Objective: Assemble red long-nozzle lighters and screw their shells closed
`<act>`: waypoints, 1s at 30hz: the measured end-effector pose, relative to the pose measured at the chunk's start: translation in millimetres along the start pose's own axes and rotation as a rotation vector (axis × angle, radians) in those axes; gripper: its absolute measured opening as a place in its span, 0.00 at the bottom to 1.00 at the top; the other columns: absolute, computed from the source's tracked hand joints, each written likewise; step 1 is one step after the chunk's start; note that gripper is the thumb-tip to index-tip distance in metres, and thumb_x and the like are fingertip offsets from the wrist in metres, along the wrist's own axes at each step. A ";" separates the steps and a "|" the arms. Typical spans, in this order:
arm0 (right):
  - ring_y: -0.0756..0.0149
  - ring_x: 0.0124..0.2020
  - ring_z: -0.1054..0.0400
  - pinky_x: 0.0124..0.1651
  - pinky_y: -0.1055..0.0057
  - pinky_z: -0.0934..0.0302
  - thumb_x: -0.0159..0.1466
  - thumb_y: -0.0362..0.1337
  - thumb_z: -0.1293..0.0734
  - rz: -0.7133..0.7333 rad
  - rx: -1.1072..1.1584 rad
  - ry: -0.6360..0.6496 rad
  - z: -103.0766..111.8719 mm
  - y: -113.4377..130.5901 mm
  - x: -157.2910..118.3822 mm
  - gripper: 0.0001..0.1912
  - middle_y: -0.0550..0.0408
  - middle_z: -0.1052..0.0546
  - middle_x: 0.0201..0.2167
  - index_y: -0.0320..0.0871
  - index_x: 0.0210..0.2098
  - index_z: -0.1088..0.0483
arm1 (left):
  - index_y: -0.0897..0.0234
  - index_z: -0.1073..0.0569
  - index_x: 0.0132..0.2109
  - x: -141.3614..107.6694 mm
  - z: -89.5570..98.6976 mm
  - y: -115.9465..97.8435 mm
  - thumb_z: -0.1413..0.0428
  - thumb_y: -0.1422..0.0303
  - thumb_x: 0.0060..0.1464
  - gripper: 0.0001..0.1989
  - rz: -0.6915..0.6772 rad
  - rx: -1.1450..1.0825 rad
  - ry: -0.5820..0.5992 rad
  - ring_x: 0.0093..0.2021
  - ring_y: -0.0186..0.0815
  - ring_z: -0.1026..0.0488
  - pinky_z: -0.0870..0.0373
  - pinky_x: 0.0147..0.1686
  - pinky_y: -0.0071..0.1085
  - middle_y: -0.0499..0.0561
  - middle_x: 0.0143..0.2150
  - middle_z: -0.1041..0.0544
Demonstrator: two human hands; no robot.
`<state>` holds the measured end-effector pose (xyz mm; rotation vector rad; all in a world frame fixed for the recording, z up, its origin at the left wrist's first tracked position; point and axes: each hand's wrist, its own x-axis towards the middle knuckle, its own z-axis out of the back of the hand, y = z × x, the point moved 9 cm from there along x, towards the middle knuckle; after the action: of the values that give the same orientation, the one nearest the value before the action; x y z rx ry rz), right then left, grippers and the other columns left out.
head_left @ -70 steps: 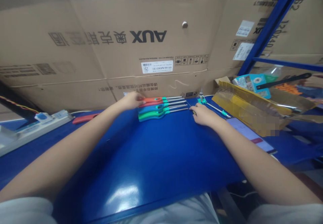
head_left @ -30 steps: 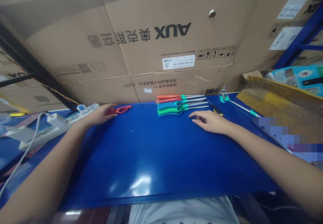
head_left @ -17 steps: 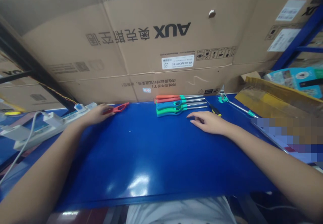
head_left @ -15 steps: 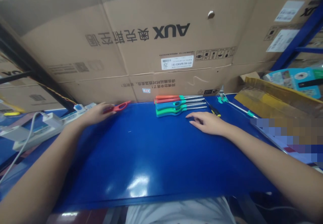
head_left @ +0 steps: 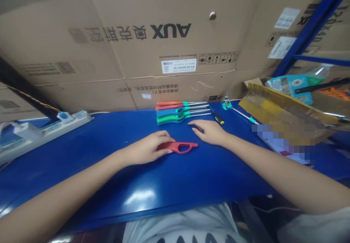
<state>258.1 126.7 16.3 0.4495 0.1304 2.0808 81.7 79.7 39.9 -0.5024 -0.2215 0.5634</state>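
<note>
My left hand [head_left: 149,148] is closed on one end of a red plastic handle [head_left: 185,147], whose looped end points right over the blue table. Just above that loop's right end, my right hand [head_left: 210,131] hovers or rests with thumb and fingers apart, and nothing shows between them. Behind the hands lie several lighter-like tools with long metal tubes: red ones [head_left: 169,105], blue ones [head_left: 168,112] and green ones [head_left: 169,119], side by side. A yellow and black screwdriver [head_left: 219,119] lies right of their tips.
A white power strip [head_left: 49,133] with plugs runs along the left. Large cardboard [head_left: 123,60] stands behind the blue table [head_left: 175,184]. At the right are a yellow-taped package [head_left: 284,108], a thin metal rod [head_left: 240,114] with green fittings and a blue frame [head_left: 308,27].
My left hand has brought the red handle from the far left to the middle, close to my right hand. The view has shifted, and my right hand stays near the tools.
</note>
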 end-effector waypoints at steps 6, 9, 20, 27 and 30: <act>0.63 0.35 0.27 0.39 0.69 0.39 0.68 0.38 0.38 -0.020 0.017 -0.005 1.5 -3.0 1.8 0.20 0.53 0.19 0.36 0.45 0.57 0.27 | 0.62 0.27 0.60 5.6 -12.0 7.2 0.47 0.62 0.67 0.18 -0.027 0.037 -0.191 0.52 0.41 0.28 0.30 0.56 0.37 0.56 0.51 0.27; 0.66 0.30 0.31 0.35 0.70 0.43 0.68 0.38 0.38 -0.035 0.028 0.006 0.8 -4.7 3.9 0.19 0.55 0.22 0.31 0.46 0.57 0.27 | 0.63 0.28 0.62 3.2 -14.5 14.0 0.46 0.61 0.67 0.20 -0.025 0.053 -0.243 0.53 0.41 0.29 0.30 0.57 0.38 0.56 0.52 0.27; 0.64 0.38 0.30 0.41 0.67 0.38 0.70 0.40 0.38 0.026 0.065 0.044 2.6 -3.7 1.3 0.19 0.51 0.24 0.44 0.47 0.58 0.28 | 0.63 0.30 0.62 -5.8 -5.5 9.5 0.41 0.61 0.61 0.25 -0.001 0.077 -0.301 0.55 0.44 0.27 0.29 0.58 0.40 0.57 0.55 0.25; 0.61 0.47 0.30 0.50 0.63 0.35 0.68 0.50 0.33 0.251 0.193 0.042 17.8 42.7 -6.6 0.21 0.49 0.27 0.49 0.45 0.55 0.28 | 0.64 0.27 0.57 -10.4 0.4 14.1 0.42 0.67 0.59 0.20 0.029 0.075 -0.299 0.47 0.42 0.25 0.26 0.50 0.38 0.56 0.49 0.24; 0.57 0.47 0.30 0.50 0.59 0.35 0.64 0.52 0.29 0.333 0.129 0.089 12.7 59.9 -9.3 0.23 0.48 0.25 0.46 0.43 0.51 0.26 | 0.64 0.25 0.55 -7.9 -1.3 19.3 0.42 0.67 0.59 0.17 0.035 0.041 -0.328 0.44 0.40 0.25 0.26 0.46 0.36 0.55 0.46 0.24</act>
<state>218.9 86.1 41.8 0.4818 0.2581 2.4305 66.8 88.8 28.4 -0.3725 -0.5130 0.6824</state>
